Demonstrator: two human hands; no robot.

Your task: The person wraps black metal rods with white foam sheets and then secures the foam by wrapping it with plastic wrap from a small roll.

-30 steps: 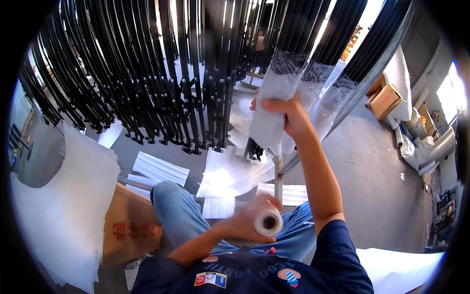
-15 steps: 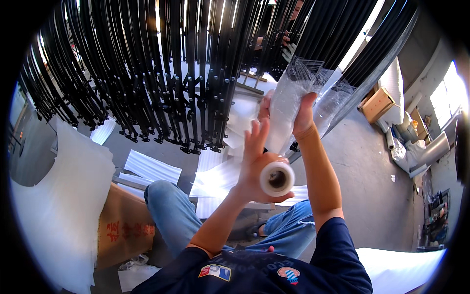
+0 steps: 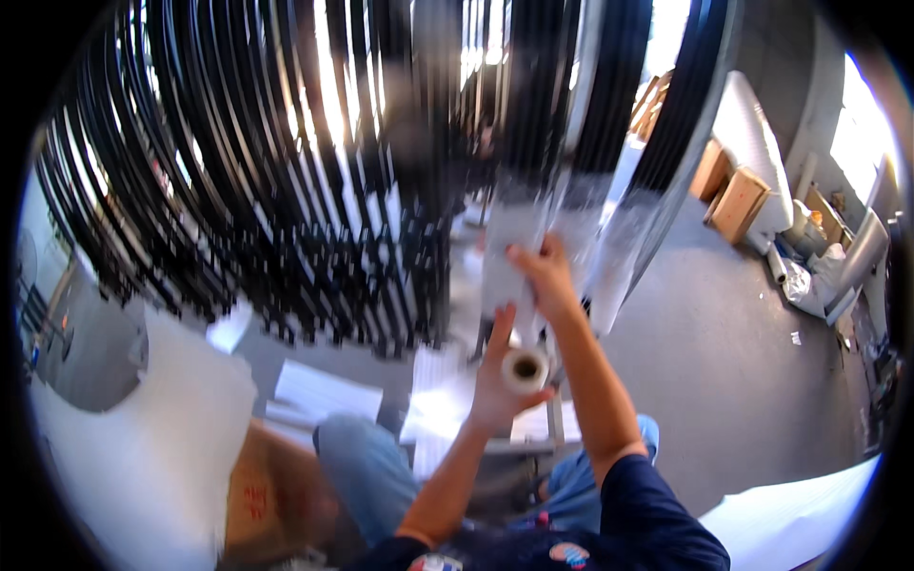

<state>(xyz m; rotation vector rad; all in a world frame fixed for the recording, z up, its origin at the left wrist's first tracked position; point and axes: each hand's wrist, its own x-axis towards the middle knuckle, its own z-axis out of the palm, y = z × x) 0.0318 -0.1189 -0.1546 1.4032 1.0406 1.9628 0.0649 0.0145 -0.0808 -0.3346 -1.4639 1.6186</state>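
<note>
In my left hand (image 3: 490,390) is a roll of clear stretch film (image 3: 525,369), its open core facing me. The thumb and fingers are around the roll. My right hand (image 3: 547,276) is just above it, closed against the lower end of a black bar bundle. White foam sheet (image 3: 511,233) under clear film covers that end; motion blurs the fingertips. Right of it, black bars (image 3: 619,86) hang with their lower ends wrapped too. Many bare black bars (image 3: 257,171) hang in a dense row on the left.
White foam sheets (image 3: 328,388) lie on the floor below the bars. A large foam sheet (image 3: 152,428) drapes by a cardboard box (image 3: 271,495) at left. Cardboard boxes (image 3: 738,205) and rolled material (image 3: 862,262) stand along the right wall. More white sheet (image 3: 800,514) is at lower right.
My right hand has shifted from around the wrapped end to its front, nearer the roll. The film roll has moved slightly left and down. My view has shifted, blurring the bars.
</note>
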